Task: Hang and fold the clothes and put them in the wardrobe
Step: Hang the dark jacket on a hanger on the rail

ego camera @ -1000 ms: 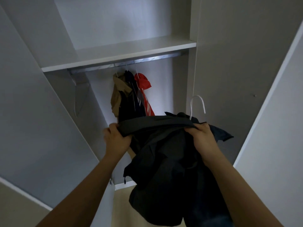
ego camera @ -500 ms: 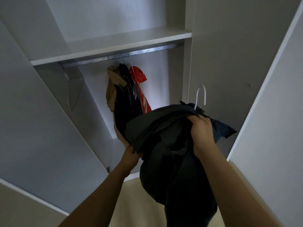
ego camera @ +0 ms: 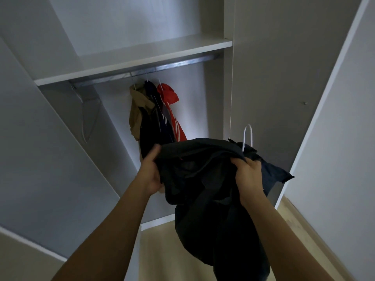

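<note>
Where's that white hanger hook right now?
In the head view the white hanger hook pokes up from the dark garment, just above the right hand, right of the clothes on the rail.

A pale wooden floor (ego camera: pixel 162 250) shows at the bottom centre of the frame. Plain white wall panels (ego camera: pixel 345 138) fill the right side. The light is dim, greyish, brighter toward the centre.

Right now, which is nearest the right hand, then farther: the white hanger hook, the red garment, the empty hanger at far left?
1. White hanger hook, just above the right hand.
2. Red garment, up-left on the rail.
3. Empty hanger, far left.
</note>
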The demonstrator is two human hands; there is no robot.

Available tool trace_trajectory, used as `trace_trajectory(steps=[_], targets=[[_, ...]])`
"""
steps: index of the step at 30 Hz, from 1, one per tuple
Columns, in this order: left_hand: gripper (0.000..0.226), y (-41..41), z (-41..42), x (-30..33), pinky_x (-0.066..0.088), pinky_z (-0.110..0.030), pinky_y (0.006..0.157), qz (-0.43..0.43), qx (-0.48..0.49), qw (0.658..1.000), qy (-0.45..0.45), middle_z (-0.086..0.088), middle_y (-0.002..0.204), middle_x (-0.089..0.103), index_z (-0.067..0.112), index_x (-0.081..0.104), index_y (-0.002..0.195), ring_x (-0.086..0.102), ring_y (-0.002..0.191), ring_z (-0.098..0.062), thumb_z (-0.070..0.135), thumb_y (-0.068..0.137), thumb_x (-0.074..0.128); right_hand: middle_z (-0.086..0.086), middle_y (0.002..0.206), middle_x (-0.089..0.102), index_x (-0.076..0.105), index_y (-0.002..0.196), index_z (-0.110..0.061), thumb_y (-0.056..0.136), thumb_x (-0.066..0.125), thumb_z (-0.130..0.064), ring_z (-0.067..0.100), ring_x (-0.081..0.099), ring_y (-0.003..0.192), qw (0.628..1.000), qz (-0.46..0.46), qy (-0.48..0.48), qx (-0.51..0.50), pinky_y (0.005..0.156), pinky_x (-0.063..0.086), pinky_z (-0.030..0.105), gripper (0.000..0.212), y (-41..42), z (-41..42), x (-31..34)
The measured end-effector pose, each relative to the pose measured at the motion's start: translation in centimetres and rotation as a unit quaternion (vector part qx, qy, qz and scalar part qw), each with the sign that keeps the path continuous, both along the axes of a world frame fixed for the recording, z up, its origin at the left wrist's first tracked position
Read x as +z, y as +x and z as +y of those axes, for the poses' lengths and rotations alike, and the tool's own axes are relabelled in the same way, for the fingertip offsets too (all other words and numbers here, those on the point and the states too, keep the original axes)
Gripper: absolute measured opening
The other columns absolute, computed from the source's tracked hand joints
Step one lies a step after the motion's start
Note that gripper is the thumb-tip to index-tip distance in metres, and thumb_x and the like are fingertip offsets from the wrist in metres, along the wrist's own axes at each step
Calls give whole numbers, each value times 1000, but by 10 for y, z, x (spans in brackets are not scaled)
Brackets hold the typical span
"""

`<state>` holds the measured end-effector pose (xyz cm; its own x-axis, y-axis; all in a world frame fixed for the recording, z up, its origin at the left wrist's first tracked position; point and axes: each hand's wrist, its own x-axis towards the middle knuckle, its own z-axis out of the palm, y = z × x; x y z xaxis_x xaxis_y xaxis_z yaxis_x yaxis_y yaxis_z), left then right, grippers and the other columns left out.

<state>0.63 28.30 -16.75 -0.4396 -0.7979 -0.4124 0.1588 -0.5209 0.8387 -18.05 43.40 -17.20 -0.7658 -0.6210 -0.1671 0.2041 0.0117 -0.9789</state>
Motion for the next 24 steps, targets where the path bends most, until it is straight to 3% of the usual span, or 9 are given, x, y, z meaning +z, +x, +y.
trace_trajectory(steps=[2,3,5,7,8,11,13,18,24], targets=[[38,-12,-12,9,53,-39,87,-140,52,984,-99,-13,115,65,9,55,130,63,100,-28,19,94,60,18,123,51,66,95,-2,85,61,-18,34,60,95,999,30,24,32,86,52,45,19,0,5,-9],[30,-16,-21,13,52,-31,77,-246,55,945,-209,-13,112,63,6,57,124,62,92,-24,9,94,53,13,123,47,66,95,-7,85,62,-19,30,59,93,997,53,43,48,82,52,41,17,0,10,-12],[18,-16,-40,28,43,-27,66,-424,-6,740,-523,-9,102,56,3,63,102,52,83,-19,0,90,49,4,120,37,66,101,-21,85,65,-25,17,54,89,991,78,80,71,72,45,23,16,-4,20,-18],[14,-10,-53,50,42,-36,64,-430,-115,502,-741,-6,92,47,4,63,83,41,78,-20,-8,77,59,0,121,32,63,112,-34,84,68,-28,14,51,91,991,57,89,80,75,41,19,29,-11,31,-22],[16,-9,-54,63,39,-36,61,-415,-165,420,-790,-8,89,47,4,63,78,37,76,-20,-9,68,63,-1,123,31,61,116,-40,83,70,-29,16,51,93,992,44,83,79,80,42,22,36,-14,34,-22],[23,-19,-34,91,31,-32,59,-380,-253,293,-840,-10,86,52,6,63,76,33,74,-16,-5,57,65,-3,125,30,61,115,-52,82,73,-26,20,54,100,995,16,40,85,88,48,29,43,-12,38,-15],[23,-29,-12,98,34,-33,56,-328,-286,301,-848,-7,86,48,12,57,76,35,74,-16,-2,58,55,-2,124,30,59,117,-55,83,74,-25,21,52,107,992,47,25,115,98,47,31,49,-7,33,-8],[30,-46,28,93,40,-44,58,-237,-328,451,-795,4,87,37,23,35,72,41,78,-18,-5,70,45,-6,115,31,45,126,-65,83,74,-26,3,43,107,970,136,-12,201,79,41,0,64,4,20,0],[20,-36,52,100,43,-41,60,-245,-279,478,-796,-1,83,44,9,53,68,46,73,-19,13,87,47,-7,106,29,59,102,-66,75,81,-32,-16,30,101,941,241,-31,234,93,26,-5,49,15,15,1]])
